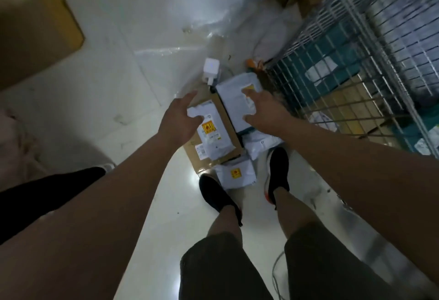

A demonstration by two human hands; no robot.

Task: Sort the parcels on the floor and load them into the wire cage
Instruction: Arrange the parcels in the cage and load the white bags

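Observation:
A flat brown cardboard box (pixel 228 131) lies on the floor ahead of my feet. On it lies a white mailer bag (pixel 213 138) with a yellow and red sticker; my left hand (pixel 181 116) pinches its far corner between thumb and fingers. Right beside it sits a pale grey parcel (pixel 234 102) with a yellow label. My right hand (pixel 263 109) rests on the parcel's right side with fingers and thumb spread. Another white mailer (pixel 237 173) lies between my shoes, and one more (pixel 261 142) by my right shoe. The wire cage (pixel 356 66) stands at the right.
Inside the cage are teal and brown boxes (pixel 344 102). A white plug adapter (pixel 210 70) sits just beyond the parcels, and clear plastic film (pixel 202 14) lies crumpled further back. A large brown carton (pixel 35 38) is at far left. A thin cable (pixel 275 273) trails near my legs.

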